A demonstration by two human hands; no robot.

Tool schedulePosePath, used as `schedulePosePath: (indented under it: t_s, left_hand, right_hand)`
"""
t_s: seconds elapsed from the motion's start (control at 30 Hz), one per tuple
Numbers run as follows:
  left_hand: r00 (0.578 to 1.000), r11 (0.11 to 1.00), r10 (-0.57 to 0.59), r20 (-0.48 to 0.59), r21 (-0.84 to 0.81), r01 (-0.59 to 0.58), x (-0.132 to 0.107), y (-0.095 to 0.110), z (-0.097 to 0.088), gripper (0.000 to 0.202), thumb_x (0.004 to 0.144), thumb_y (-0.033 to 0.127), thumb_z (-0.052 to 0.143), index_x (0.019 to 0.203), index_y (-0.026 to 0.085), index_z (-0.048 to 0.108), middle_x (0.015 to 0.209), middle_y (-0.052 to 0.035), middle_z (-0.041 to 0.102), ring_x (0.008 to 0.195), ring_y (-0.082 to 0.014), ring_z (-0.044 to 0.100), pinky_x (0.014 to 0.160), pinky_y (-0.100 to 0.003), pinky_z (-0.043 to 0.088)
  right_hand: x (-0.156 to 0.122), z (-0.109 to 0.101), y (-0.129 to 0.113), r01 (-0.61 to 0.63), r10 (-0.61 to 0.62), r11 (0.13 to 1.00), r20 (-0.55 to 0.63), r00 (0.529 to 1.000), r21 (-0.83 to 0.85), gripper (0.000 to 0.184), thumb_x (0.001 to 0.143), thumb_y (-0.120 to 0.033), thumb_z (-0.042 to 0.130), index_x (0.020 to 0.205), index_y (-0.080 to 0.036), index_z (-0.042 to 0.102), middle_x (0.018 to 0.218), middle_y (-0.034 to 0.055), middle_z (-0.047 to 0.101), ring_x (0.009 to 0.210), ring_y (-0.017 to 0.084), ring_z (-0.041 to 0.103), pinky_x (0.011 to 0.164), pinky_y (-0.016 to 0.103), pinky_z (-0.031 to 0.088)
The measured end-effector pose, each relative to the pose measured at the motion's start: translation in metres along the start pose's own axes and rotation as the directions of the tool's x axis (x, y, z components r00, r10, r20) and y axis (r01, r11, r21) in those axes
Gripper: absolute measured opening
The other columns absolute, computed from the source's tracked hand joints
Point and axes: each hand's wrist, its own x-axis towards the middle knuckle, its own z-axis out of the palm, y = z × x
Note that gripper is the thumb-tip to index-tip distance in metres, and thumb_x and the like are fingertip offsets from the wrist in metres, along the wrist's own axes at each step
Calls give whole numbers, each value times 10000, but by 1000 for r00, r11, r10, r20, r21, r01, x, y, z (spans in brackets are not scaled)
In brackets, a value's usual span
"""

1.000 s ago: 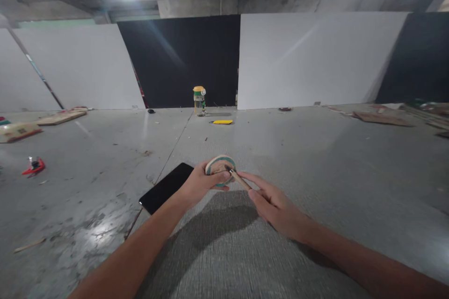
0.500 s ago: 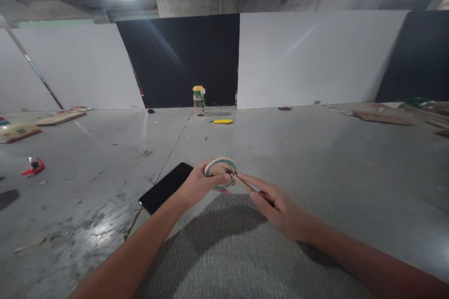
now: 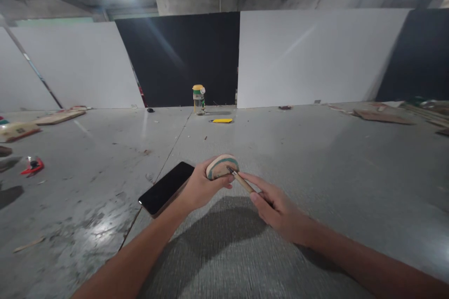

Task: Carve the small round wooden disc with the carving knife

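Left hand [image 3: 199, 189] grips a disc [image 3: 218, 169], right hand [image 3: 280, 210] holds a tool [image 3: 244, 183] to it.
Disc: pale, round, teal band, held tilted above the floor [image 3: 326, 163], near mid-view; left hand clamped on it, thumb across the near side, fingers mostly hidden behind. Right hand closed on the tool's wooden handle, index finger extended along it; dark tip at the disc face, exact contact too small to tell. 2 hands just apart, tool bridging them. Black tablet [image 3: 166, 189] flat on floor beside left forearm, partly covered. Farther out: yellow cutter [image 3: 222, 121] lying flat, 1 bottle [image 3: 199, 100] upright, yellow lid, just behind it and to the left. Red item [image 3: 33, 166] at far left, wood strip [image 3: 29, 245] nearer.
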Motion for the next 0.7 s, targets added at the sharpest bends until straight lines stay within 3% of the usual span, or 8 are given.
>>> schedulePosePath:
  t_s: [0.2,0.4,0.6,0.7]
  left_hand:
    - [989,994,65,-130,92,-53,-1,-9,7,477,830,355,619,1272,211,513,1036,-62,614,837,-155,568,752,-293,549]
    - [987,974,130,-98,197,-109,-2,-17,4,490,867,347,570,1330,235,455,1186,-69,594,949,-178,572,811,-288,523]
    - [979,919,196,-61,358,-162,-3,-17,1,471,899,292,516,1357,239,423,1252,-72,580,1067,-203,551,915,-324,464]
    - [978,892,204,-49,420,-165,-3,-19,1,513,899,281,508,1391,226,372,1263,-83,571,1087,-213,542,963,-358,424]
  right_hand:
    - [1,1,2,-34,34,999,-39,999,19,529,987,-441,375,1462,-212,336,535,-79,326,436,102,326,419,217,299]
    - [2,5,-8,-90,94,985,-24,995,149,532,986,-403,375,1469,-189,315,495,-98,339,400,96,326,419,219,350]
    - [1,5,-13,-110,114,991,-44,993,74,561,980,-415,393,1478,-168,309,505,-83,353,424,101,332,411,210,310]
    - [2,4,-10,-114,122,981,-44,992,159,572,985,-416,378,1490,-164,282,493,-93,328,406,97,302,421,216,340]
